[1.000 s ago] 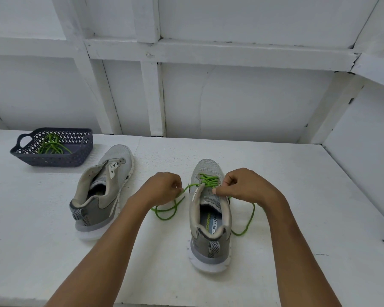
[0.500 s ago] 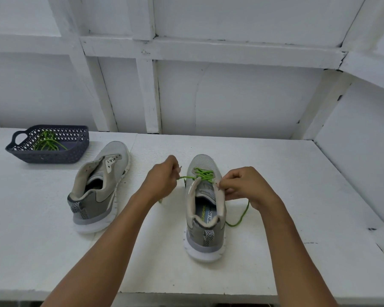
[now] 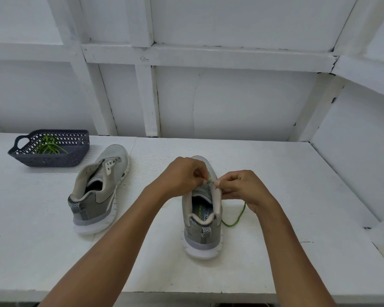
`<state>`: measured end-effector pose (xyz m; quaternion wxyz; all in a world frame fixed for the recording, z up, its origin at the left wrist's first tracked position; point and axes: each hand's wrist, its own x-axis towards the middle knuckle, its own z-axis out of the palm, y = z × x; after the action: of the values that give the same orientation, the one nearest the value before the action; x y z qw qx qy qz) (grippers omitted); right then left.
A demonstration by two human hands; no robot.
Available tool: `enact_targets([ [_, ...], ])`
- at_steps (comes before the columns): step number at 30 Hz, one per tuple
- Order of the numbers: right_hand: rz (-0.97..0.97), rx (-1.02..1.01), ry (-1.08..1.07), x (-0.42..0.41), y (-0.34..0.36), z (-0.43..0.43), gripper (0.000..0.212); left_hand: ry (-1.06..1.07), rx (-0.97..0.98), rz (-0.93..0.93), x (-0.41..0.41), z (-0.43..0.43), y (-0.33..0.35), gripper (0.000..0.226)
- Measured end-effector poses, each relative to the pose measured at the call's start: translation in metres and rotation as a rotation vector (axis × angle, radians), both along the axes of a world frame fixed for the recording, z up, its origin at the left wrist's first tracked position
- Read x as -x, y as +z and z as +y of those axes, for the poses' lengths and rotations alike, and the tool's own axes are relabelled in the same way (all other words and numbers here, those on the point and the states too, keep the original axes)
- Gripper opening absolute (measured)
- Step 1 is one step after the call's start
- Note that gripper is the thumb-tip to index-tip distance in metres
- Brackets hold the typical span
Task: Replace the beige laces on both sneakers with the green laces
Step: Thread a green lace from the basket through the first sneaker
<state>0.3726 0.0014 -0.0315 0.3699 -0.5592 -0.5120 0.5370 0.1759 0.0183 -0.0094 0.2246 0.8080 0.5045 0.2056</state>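
Observation:
Two grey sneakers stand on the white table (image 3: pixel 275 251), heels toward me. The right sneaker (image 3: pixel 203 227) carries a green lace (image 3: pixel 236 219) whose loose end trails on the table to its right. My left hand (image 3: pixel 182 176) hovers over the sneaker's eyelets and pinches the lace. My right hand (image 3: pixel 242 188) pinches the sneaker's right eyelet flap beside it. My hands hide the laced part. The left sneaker (image 3: pixel 98 191) has no lace, its tongue folded up.
A dark perforated basket (image 3: pixel 51 161) with another green lace (image 3: pixel 48 146) sits at the back left of the table. White panelled walls close the back and right side. The table's front edge runs just below my forearms.
My left hand moved right from beside the sneaker to over its eyelets, close to my right hand. The lace loop on the sneaker's left side is no longer visible.

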Motion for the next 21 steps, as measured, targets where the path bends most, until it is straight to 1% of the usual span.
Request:
enact_targets([
  [2,0.009,-0.001,0.002,0.000,0.000,-0.001,0.014,-0.012,-0.028,0.068,-0.003,0.000,0.000,0.013],
  [4,0.008,-0.002,0.002,0.001,0.001,-0.002,0.012,-0.007,-0.053,0.092,-0.006,0.000,0.000,0.016],
  [7,-0.011,-0.013,0.016,0.000,0.001,-0.001,0.010,0.008,-0.055,0.094,-0.012,0.000,-0.001,0.019],
  [11,-0.024,-0.021,0.059,-0.001,0.001,0.000,0.012,0.007,-0.052,0.101,-0.017,0.001,-0.003,0.023],
  [14,-0.046,-0.025,0.079,-0.002,0.000,0.002,0.014,0.008,-0.028,0.076,-0.018,0.002,-0.005,0.022],
  [17,-0.066,-0.016,0.086,-0.002,-0.003,0.004,0.011,-0.014,0.013,0.066,-0.017,0.003,-0.005,0.021],
  [19,-0.108,-0.022,0.079,0.002,-0.005,0.005,0.011,-0.036,0.040,0.073,-0.016,0.003,-0.005,0.022],
  [21,-0.181,-0.039,0.063,0.006,-0.005,0.005,0.016,-0.042,0.048,0.069,-0.015,0.003,-0.005,0.024],
])
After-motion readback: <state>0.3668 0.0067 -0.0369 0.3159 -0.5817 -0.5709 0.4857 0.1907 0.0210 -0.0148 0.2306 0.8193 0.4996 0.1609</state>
